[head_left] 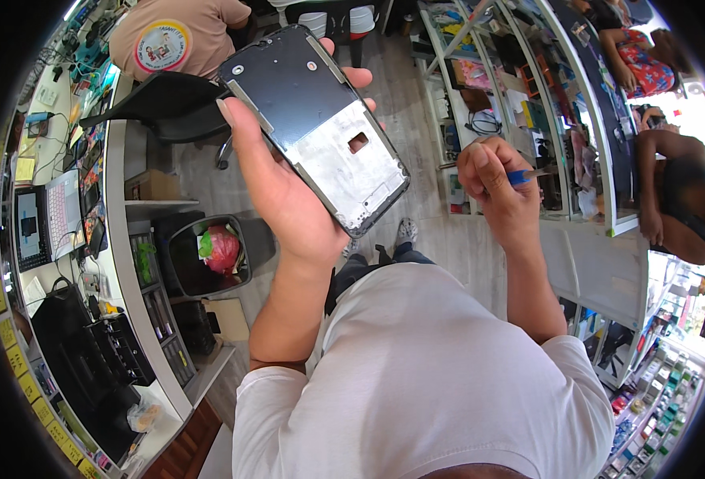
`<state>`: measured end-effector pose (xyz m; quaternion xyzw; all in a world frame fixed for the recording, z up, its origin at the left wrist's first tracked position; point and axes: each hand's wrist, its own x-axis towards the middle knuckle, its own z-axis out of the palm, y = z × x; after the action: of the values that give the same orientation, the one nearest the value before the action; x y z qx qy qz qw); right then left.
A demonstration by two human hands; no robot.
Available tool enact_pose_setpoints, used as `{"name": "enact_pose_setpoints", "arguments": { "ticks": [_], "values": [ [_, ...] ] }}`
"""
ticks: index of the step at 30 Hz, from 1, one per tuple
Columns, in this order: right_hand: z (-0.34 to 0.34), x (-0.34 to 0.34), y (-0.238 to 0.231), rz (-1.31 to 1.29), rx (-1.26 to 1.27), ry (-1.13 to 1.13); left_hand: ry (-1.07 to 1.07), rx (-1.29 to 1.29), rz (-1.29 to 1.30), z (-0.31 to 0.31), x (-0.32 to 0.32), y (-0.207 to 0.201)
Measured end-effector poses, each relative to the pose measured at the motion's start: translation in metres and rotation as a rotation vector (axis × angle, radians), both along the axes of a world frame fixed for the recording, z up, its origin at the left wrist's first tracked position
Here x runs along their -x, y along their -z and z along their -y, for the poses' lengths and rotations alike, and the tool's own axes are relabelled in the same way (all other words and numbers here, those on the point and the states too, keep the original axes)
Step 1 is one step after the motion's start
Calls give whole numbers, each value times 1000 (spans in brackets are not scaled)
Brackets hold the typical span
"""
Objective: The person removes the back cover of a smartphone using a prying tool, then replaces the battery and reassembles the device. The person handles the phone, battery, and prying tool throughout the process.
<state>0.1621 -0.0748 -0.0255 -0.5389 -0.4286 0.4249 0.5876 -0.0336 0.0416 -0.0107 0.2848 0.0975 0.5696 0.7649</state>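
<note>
My left hand (277, 191) is closed round a phone frame (304, 96), thumb along one long edge and fingertips over the other. The frame is black in its far half and bare silver metal in its near half, with a small square cut-out through the metal. To the right, apart from the frame, my right hand (500, 188) is closed on a small tool (518, 177) with a blue handle. A thin metal tip points from it to the right; the exact kind of tool is not plain. Part of its handle is hidden in my fist.
On the left runs a long workbench with a laptop (49, 217) and a black bag (69, 351). Beside it stand a black bin (245, 259) and a black chair (165, 108). A person (169, 36) sits at the far left. Glass display cases (520, 80) line the right, with people behind.
</note>
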Motion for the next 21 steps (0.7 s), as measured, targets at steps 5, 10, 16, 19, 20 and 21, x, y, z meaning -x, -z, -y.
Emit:
{"name": "enact_pose_setpoints", "arguments": {
  "ticks": [5,10,16,19,20,21],
  "values": [
    [-5,10,-25,-89,-14,4,299,92,134,-10,9,11],
    [-1,-9,-41,80,106,-80,425,139,83,-20,16,11],
    [1,24,-40,166,-39,-70,218,310,-46,-12,4,-20],
    [3,27,-39,220,-51,-72,181,249,-126,-14,6,-16],
    [4,27,-39,231,-48,-67,171,232,-142,-14,6,-16],
    [5,28,-39,242,-45,-63,163,223,-142,-13,6,-16]
  ]
}}
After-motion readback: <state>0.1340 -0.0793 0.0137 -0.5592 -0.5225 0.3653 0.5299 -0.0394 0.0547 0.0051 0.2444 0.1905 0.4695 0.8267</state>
